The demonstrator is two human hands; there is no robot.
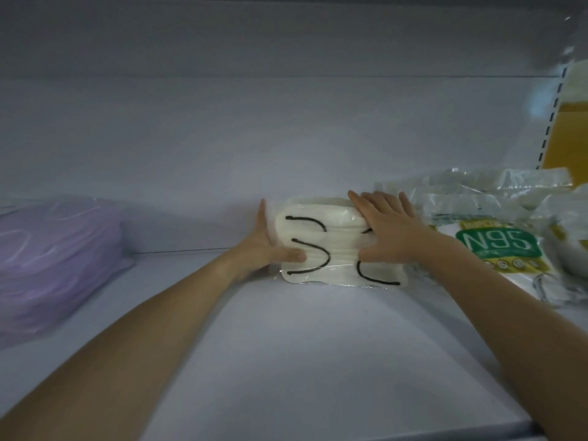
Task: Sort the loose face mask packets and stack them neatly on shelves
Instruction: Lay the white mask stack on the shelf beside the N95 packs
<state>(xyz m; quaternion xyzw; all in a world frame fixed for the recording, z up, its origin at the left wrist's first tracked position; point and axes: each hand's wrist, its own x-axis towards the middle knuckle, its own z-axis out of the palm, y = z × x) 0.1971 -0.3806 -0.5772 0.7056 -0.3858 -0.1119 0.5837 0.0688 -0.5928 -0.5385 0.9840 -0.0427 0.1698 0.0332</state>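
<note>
Head view: pressed a clear packet of white masks (321,249) on the shelf (286,345), left hand (270,246) straight-fingered against its side, right hand (391,227) spread flat on top. Lay between purple packets (54,256) and N95 packets (496,246).

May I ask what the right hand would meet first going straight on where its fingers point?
Probably the shelf's back wall; the right hand lies on the white mask packet, pointing that way.

A blurred yellow box (569,138) stands at the far right, past a slotted upright (552,117). A plain white back panel (254,138) spans the rear.
</note>
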